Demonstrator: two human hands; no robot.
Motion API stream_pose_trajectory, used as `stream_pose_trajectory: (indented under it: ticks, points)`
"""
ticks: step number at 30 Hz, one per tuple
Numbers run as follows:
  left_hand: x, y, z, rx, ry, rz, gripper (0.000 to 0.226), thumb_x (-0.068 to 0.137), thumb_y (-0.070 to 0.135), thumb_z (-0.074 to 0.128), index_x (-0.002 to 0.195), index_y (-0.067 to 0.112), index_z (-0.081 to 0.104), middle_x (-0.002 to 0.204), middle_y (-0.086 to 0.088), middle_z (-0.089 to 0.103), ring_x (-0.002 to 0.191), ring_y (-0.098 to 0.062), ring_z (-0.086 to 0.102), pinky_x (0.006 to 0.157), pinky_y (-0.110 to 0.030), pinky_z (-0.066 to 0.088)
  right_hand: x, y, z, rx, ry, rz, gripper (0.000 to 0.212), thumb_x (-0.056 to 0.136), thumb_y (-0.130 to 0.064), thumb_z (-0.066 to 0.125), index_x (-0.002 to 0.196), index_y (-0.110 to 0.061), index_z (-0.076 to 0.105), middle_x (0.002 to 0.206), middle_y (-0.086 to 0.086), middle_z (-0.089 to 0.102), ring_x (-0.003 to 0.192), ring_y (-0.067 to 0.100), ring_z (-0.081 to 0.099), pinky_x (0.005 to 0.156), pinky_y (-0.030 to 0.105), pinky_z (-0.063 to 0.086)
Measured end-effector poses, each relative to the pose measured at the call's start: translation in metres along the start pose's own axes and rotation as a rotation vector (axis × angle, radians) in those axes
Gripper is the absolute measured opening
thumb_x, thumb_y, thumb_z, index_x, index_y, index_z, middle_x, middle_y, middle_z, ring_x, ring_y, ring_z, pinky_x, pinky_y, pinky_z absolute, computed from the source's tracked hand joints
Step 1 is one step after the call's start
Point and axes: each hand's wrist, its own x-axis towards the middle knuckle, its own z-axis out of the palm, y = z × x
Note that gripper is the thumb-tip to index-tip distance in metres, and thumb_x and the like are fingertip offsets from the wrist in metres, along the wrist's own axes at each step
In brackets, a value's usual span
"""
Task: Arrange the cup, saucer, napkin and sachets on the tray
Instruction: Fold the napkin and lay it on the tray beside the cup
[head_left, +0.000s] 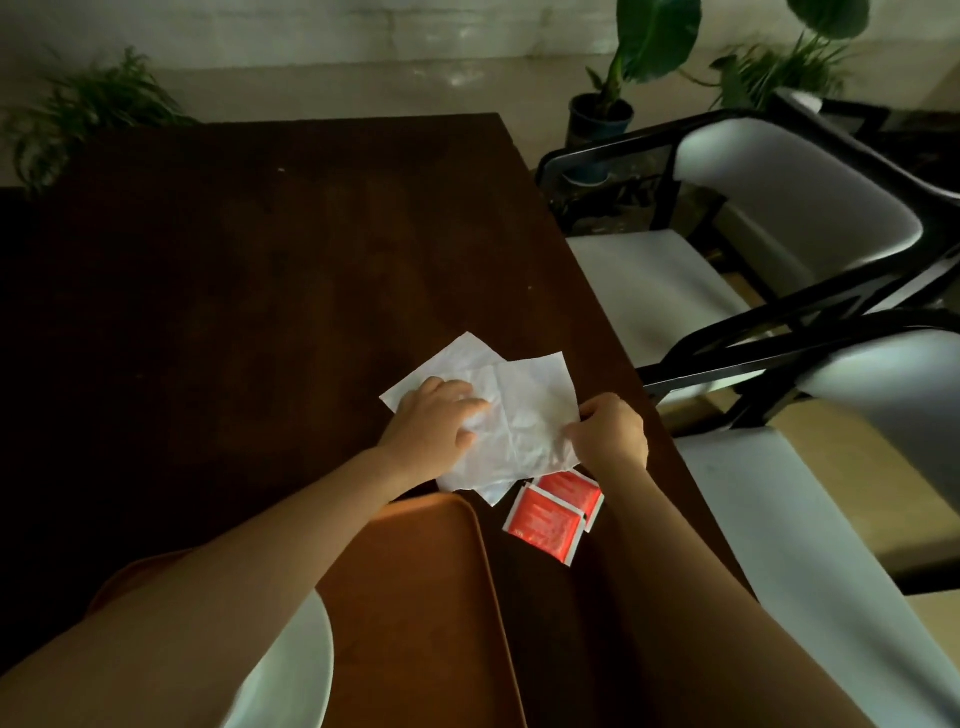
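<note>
A crumpled white napkin (524, 410) lies spread on the dark wooden table (249, 270). My left hand (434, 423) presses flat on its left part, fingers spread. My right hand (613, 431) pinches the napkin's right edge. Two red sachets (550, 514) lie overlapping on the table just below the napkin. An orange-brown tray (426, 597) sits near me, left of the sachets. A white saucer (296, 660) rests on the tray, mostly hidden under my left arm. No cup is visible.
Two white-cushioned chairs with black frames (779, 291) stand close along the table's right edge. Potted plants (602, 109) stand on the floor beyond the table, at the back right and back left.
</note>
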Motion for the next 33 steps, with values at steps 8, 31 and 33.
stream_pose_trajectory:
  ticks: [8, 31, 33]
  points:
    - [0.006, -0.001, -0.008, -0.297, 0.061, -0.028, 0.03, 0.09, 0.022, 0.051, 0.117, 0.014, 0.059, 0.127, -0.005, 0.053, 0.122, -0.022, 0.043, 0.099, -0.037, 0.038, -0.027, -0.013, -0.004, 0.101, 0.237, -0.428, 0.015, 0.08, -0.01, 0.058, 0.095, -0.007, 0.06, 0.099, 0.012, 0.061, 0.093, 0.027, 0.055, 0.075, 0.038, 0.048]
    - [-0.01, -0.008, -0.024, -0.852, 0.074, -0.633, 0.049, 0.076, -0.007, 0.058, 0.121, 0.011, 0.052, 0.116, -0.01, 0.056, 0.086, -0.018, 0.058, 0.074, -0.028, 0.053, -0.039, -0.046, 0.037, -0.161, 0.04, -0.193, 0.028, 0.084, -0.023, 0.061, 0.107, -0.008, 0.057, 0.108, 0.011, 0.064, 0.105, 0.03, 0.057, 0.092, 0.041, 0.045]
    - [-0.011, -0.009, -0.024, -0.835, 0.067, -0.624, 0.05, 0.074, -0.007, 0.059, 0.12, 0.011, 0.053, 0.116, -0.009, 0.057, 0.088, -0.015, 0.054, 0.068, -0.022, 0.046, -0.036, -0.05, 0.038, -0.119, 0.012, -0.138, 0.023, 0.081, -0.013, 0.057, 0.104, -0.009, 0.058, 0.103, 0.009, 0.066, 0.101, 0.029, 0.059, 0.091, 0.04, 0.043]
